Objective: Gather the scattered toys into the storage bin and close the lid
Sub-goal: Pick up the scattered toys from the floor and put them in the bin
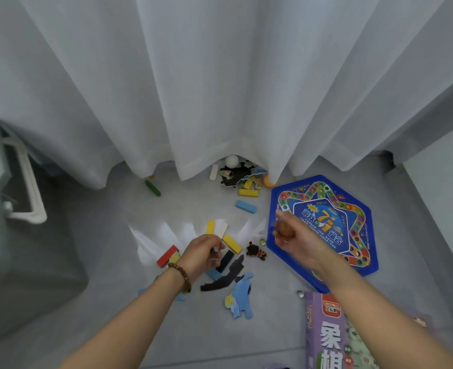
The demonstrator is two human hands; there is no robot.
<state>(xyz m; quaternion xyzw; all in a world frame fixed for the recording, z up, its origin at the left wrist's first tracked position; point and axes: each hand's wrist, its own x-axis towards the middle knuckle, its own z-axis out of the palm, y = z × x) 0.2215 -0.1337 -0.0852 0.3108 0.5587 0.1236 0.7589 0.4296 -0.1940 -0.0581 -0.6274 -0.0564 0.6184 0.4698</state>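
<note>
Clearly, your bin [20, 262] stands far left, apart from the blocks [246, 206], so you probably fill both hands first. Over the board [358, 209], your right hand [300, 241] grips a brown ball [284, 229]; your left hand [201, 254] pinches a pale piece [217, 248].

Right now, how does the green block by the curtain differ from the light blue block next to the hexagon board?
The green block is dark, the light blue block pale. The green block lies by the curtain hem, steeply slanted; the light blue block lies nearer level, close to the hexagon board. Both are oblong blocks lying flat on the floor.
</note>
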